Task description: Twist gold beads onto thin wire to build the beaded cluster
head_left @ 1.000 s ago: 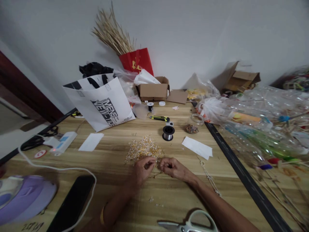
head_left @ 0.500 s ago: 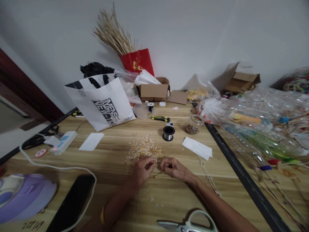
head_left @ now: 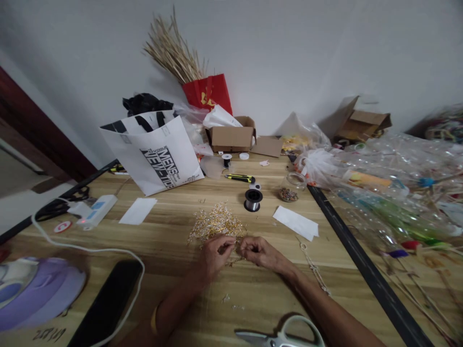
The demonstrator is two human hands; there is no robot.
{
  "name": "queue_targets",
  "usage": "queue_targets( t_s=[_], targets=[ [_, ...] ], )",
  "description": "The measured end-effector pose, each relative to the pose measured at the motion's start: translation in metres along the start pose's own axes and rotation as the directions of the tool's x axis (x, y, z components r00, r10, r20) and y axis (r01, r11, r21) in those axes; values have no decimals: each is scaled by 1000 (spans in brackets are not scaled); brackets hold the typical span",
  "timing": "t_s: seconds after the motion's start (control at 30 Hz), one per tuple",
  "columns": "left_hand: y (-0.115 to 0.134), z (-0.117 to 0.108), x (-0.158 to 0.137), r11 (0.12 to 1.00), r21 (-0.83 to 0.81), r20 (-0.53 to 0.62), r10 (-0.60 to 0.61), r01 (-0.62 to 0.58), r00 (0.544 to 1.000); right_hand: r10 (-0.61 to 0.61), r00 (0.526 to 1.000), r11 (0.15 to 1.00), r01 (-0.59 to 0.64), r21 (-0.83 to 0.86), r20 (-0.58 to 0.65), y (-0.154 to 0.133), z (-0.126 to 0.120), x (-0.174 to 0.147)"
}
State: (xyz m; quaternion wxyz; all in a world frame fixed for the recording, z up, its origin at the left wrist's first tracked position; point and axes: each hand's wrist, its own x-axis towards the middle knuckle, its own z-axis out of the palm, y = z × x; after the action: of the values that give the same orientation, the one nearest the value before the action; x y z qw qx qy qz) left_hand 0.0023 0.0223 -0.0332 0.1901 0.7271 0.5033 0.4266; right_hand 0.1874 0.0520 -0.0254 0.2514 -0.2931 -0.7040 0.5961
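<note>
Jar (head_left: 292,182) of small brown bits (head_left: 288,195) beyond the right hand (head_left: 258,251), red bag (head_left: 219,91) of dry stalks (head_left: 175,53) far beyond the left hand (head_left: 217,253), each hand's thumb and finger pinched together, anything between too small to tell, gold bead heap (head_left: 217,222) just beyond the left.

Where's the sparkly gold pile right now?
In the head view, the sparkly gold pile lies just left of centre on the table, beyond the left hand and left of the black-rimmed spool.

Two hands (head_left: 216,256) (head_left: 262,251) and two spools (head_left: 252,204) (head_left: 226,163) are showing. One jar (head_left: 289,189), one phone (head_left: 106,299) and one pair of scissors (head_left: 278,340) are accompanying them.
</note>
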Motion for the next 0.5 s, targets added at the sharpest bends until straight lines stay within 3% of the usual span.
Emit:
queue_targets(
  t_s=[0.5],
  targets=[
    [-1,0,0,999,-3,-28,45,-45,999,-7,1000,1000,7,15,1,5,1,1]
  ],
)
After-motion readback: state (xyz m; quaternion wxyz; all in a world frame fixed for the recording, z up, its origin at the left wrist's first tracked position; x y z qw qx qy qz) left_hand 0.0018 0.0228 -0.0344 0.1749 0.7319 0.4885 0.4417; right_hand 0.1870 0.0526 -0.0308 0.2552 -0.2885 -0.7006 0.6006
